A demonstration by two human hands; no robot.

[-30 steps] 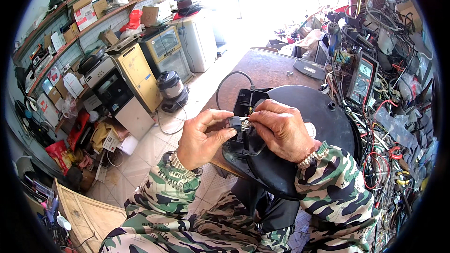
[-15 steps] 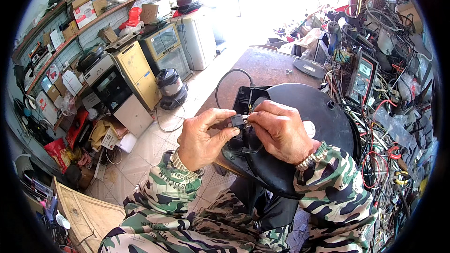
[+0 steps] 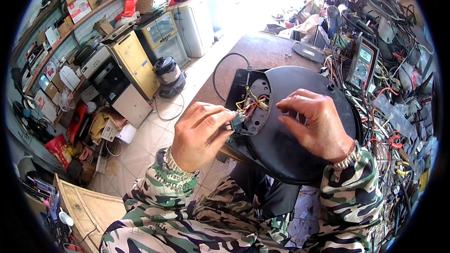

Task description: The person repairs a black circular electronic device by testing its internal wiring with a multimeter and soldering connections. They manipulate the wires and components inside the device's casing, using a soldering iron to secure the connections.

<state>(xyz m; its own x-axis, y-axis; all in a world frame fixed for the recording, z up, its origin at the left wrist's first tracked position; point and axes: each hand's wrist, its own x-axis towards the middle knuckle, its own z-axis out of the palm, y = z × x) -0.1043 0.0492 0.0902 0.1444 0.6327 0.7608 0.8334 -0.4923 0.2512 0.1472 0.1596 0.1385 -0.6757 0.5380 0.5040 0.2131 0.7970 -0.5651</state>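
Black part (image 3: 238, 122) pinched in left hand (image 3: 197, 136)
Wires (image 3: 252, 105) are exposed beyond its fingertips; right hand (image 3: 319, 124) is held fingers apart.

Count, as I read it remotely: one black round housing (image 3: 272, 146); at its left edge, one left hand (image 3: 197, 136) and one small dark part (image 3: 238, 122); over it, one right hand (image 3: 321, 122); right of it, one multimeter (image 3: 362, 63); beneath it, one table (image 3: 255, 49).
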